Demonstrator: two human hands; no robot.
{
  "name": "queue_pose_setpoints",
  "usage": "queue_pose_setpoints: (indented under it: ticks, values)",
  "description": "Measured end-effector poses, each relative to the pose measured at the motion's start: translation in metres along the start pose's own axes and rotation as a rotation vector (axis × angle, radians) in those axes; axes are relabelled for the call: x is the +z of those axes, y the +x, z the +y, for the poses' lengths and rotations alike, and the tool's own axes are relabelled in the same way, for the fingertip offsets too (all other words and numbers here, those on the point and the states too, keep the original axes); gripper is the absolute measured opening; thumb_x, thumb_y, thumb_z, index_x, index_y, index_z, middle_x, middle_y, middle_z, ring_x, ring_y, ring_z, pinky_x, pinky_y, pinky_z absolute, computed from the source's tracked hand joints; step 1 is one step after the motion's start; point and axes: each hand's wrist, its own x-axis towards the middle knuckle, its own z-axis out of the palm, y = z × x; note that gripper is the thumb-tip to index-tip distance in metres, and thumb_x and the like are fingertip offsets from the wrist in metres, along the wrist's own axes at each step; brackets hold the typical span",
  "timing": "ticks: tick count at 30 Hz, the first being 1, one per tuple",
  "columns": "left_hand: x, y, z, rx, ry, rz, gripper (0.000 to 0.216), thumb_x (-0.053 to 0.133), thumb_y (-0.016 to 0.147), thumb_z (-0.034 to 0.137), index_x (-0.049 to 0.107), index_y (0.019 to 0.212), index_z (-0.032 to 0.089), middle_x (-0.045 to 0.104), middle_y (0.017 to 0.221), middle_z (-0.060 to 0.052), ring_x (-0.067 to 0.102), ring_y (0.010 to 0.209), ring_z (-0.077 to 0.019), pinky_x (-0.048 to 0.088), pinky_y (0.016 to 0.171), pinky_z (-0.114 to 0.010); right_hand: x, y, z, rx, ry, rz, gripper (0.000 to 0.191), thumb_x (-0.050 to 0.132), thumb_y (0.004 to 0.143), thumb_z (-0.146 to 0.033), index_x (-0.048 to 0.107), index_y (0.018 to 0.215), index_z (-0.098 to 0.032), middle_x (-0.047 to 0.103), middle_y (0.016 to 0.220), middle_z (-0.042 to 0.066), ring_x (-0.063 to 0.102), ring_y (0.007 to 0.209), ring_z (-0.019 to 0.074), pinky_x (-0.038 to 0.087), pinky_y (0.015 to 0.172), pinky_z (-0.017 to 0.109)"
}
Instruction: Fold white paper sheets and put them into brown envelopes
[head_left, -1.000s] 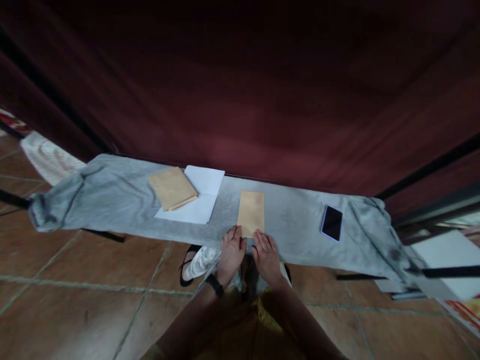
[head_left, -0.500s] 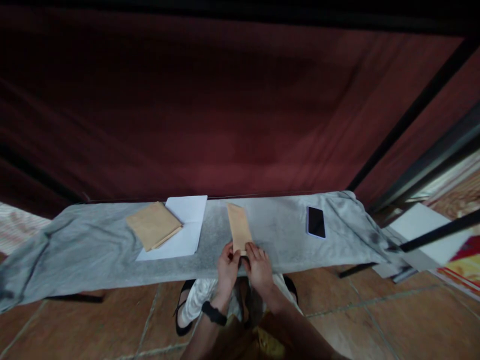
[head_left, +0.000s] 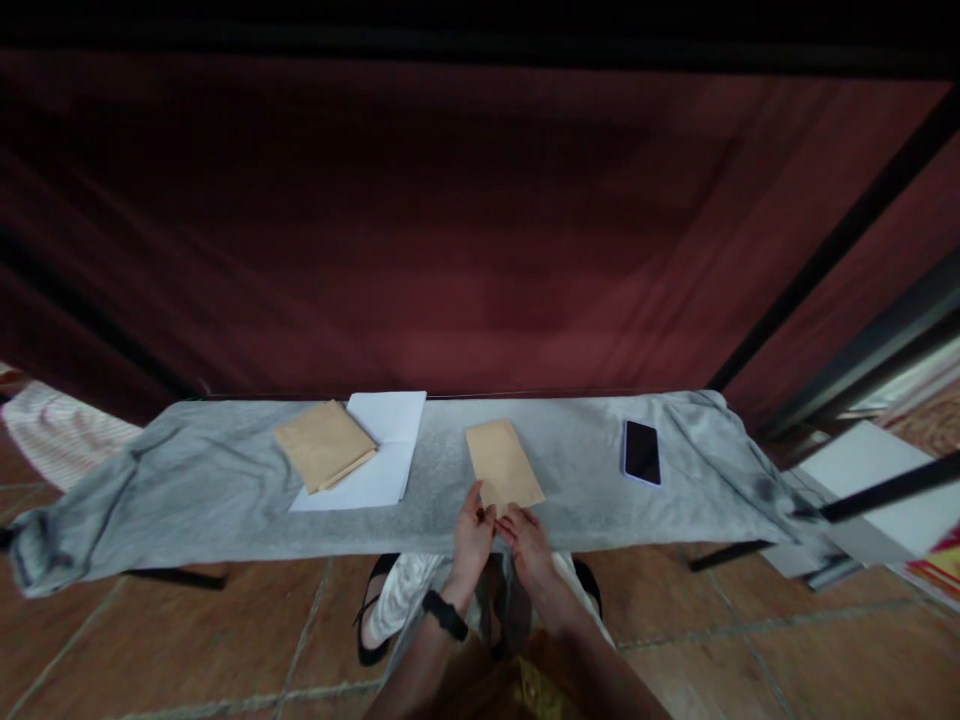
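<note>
Brown envelope [head_left: 504, 465] directly beyond my hands, on the grey cloth [head_left: 581, 440] over the bench. Long axis runs away from me but skewed: far end leaning left, near end swung right. Both hands are at its near edge, neither clearly closer: left hand [head_left: 474, 532] by the near left corner, forefinger reaching up along that side; right hand [head_left: 525, 540] under the near edge, fingers curled. Fingertips of the two nearly meet there; whether either pinches the paper, I cannot tell. Nor can I tell if the near end is lifted off the cloth. To the left, well apart, a pile of brown envelopes [head_left: 322, 445] lies askew, partly over white paper [head_left: 394, 465]. To the right, also well apart, a phone [head_left: 642, 453], screen dark. Red curtain [head_left: 480, 310] hangs behind the far edge. Nothing stands between hands and envelope.
</note>
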Motion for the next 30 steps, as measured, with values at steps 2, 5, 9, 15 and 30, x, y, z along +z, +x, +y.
queue_pose_setpoints:
  ticks: [2,5,9,15,30]
  values:
    - [-0.008,0.005,0.001,0.031,0.184,0.024,0.050,0.059,0.081,0.018,0.060,0.131,0.015,0.074,0.085,-0.005,0.071,0.080,-0.0210,0.056,0.079,-0.034,-0.008,-0.003,0.000,0.050,-0.137,-0.069,0.037,0.078,0.066,-0.053,0.066,0.079,-0.021,0.072,0.077,0.005,0.070,0.072,0.0197,0.058,0.071,0.034]
    - [-0.019,0.014,0.001,0.061,0.393,0.020,0.048,0.054,0.080,0.012,0.063,0.128,0.014,0.072,0.081,-0.004,0.070,0.079,-0.0203,0.054,0.081,-0.033,-0.022,-0.007,-0.009,0.069,-0.429,-0.105,0.034,0.067,0.077,-0.052,0.072,0.087,-0.019,0.073,0.078,0.006,0.068,0.065,0.0201,0.058,0.063,0.034]
    - [-0.024,0.020,-0.003,0.147,0.466,0.040,0.047,0.051,0.079,0.007,0.066,0.123,0.016,0.073,0.095,-0.006,0.069,0.090,-0.0205,0.053,0.088,-0.033,-0.041,-0.007,-0.031,-0.445,-0.936,-0.176,0.034,0.049,0.096,-0.036,0.072,0.115,-0.023,0.074,0.115,0.009,0.068,0.106,0.0235,0.053,0.098,0.041]
    - [-0.021,0.010,-0.002,0.288,0.802,0.063,0.043,0.047,0.086,0.011,0.065,0.125,0.018,0.067,0.109,-0.012,0.066,0.097,-0.0229,0.052,0.090,-0.034,-0.056,-0.001,-0.041,-0.851,-1.626,-0.413,0.046,0.043,0.103,-0.029,0.048,0.149,-0.024,0.052,0.153,0.007,0.046,0.142,0.0220,0.030,0.121,0.049]
    - [0.043,0.132,0.009,0.546,1.155,-0.319,0.059,0.029,0.103,0.041,0.037,0.155,0.013,0.033,0.163,-0.013,0.024,0.153,-0.0285,0.015,0.125,-0.053,-0.057,0.002,-0.032,-0.899,-1.663,-0.360,0.047,0.047,0.103,-0.028,0.048,0.149,-0.025,0.053,0.151,0.006,0.048,0.141,0.0229,0.030,0.122,0.048]
